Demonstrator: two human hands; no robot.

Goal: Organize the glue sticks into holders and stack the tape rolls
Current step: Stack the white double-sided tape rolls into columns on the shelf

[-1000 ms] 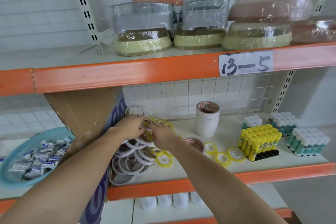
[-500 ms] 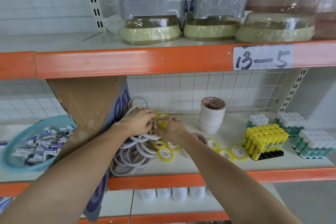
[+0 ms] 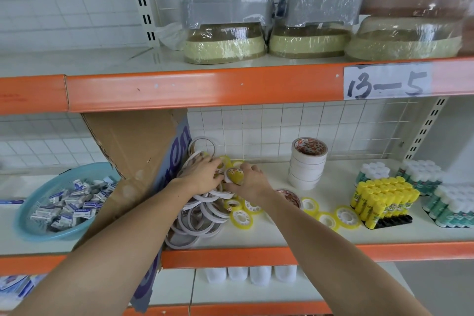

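Observation:
Both hands meet over a heap of thin white tape rolls [image 3: 202,215] on the middle shelf. My right hand [image 3: 250,182] grips a small yellow tape roll [image 3: 234,176], held on edge. My left hand [image 3: 202,174] rests on the heap with its fingers touching the same roll. Loose yellow tape rolls [image 3: 241,218] lie in front of the hands and to the right [image 3: 346,217]. A stack of wide white tape rolls [image 3: 307,164] stands at the back. Yellow glue sticks [image 3: 382,197] stand in a black holder [image 3: 392,220]; white-capped green glue sticks [image 3: 451,208] stand at far right.
A tilted cardboard box [image 3: 133,161] leans just left of the heap. A blue basket [image 3: 33,213] of small packets sits further left. An orange shelf beam [image 3: 205,87] runs overhead, with wrapped containers above. White bottles [image 3: 251,274] stand on the shelf below.
Both hands have stayed over the tape heap. The small yellow roll has come up between them and now stands on edge in my right hand. The camera has tilted down slightly.

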